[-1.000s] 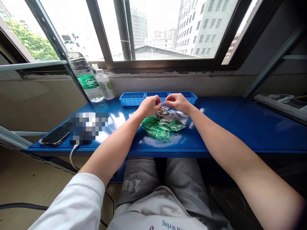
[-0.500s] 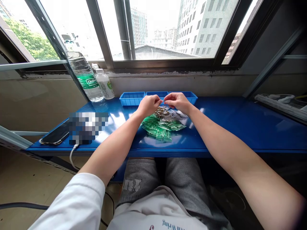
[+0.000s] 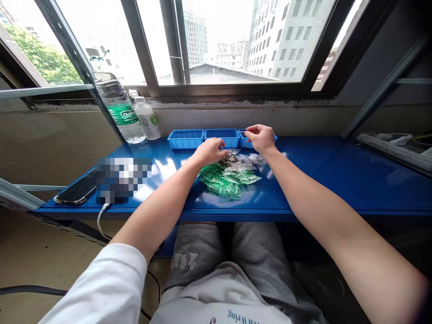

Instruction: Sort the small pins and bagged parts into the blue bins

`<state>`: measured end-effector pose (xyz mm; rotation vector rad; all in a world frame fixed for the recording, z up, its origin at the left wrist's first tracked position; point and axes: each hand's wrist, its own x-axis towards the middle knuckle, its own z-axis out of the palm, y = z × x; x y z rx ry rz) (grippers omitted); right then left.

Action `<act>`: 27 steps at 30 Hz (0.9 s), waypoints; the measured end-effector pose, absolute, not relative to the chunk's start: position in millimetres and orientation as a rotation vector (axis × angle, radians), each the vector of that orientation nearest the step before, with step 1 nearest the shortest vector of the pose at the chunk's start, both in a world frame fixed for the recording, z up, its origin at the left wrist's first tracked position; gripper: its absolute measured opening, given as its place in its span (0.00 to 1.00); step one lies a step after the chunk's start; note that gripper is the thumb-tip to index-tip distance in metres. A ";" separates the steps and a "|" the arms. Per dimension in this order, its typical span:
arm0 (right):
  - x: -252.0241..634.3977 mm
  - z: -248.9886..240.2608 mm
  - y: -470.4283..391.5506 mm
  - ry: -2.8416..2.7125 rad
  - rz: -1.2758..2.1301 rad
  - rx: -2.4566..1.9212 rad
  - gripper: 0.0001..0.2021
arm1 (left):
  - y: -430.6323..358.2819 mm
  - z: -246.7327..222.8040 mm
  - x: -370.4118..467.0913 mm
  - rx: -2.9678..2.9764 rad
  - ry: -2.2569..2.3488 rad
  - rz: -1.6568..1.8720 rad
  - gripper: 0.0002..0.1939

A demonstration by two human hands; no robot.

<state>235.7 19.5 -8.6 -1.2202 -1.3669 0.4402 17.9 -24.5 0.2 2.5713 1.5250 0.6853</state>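
Observation:
My right hand [image 3: 261,138] is above the right-hand blue bin [image 3: 245,143], its fingertips pinched on a thin screw [image 3: 241,131] that points left. My left hand [image 3: 209,150] hovers at the near side of the middle blue bin [image 3: 222,133], thumb and forefinger apart, beside a heap of dark and brassy screws [image 3: 230,158]. Part of the heap is hidden behind that hand. Clear plastic packets [image 3: 241,164] lie right of the screws, and green packets [image 3: 221,182] spread in front of them.
A left blue bin [image 3: 186,140] completes the row near the wall. A large water bottle [image 3: 123,112] and a smaller white bottle [image 3: 147,119] stand at the back left. A phone [image 3: 77,186] and a blurred-out item with a white cable [image 3: 101,216] lie on the blue table's left end.
The hands have parted from each other. My right hand has moved right and up over the right-hand bin with the screw; my left hand has lowered slightly toward the screw heap, its fingers opened.

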 end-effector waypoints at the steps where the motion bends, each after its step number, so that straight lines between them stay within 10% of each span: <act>1: 240.5 -10.7 23.8 -1.334 0.382 -1.291 0.02 | -24.6 0.1 17.8 2.582 1.533 0.636 0.15; 27: 240.2 -6.0 7.0 -1.649 0.146 -1.400 0.06 | -22.8 -2.3 17.7 2.597 1.530 0.456 0.20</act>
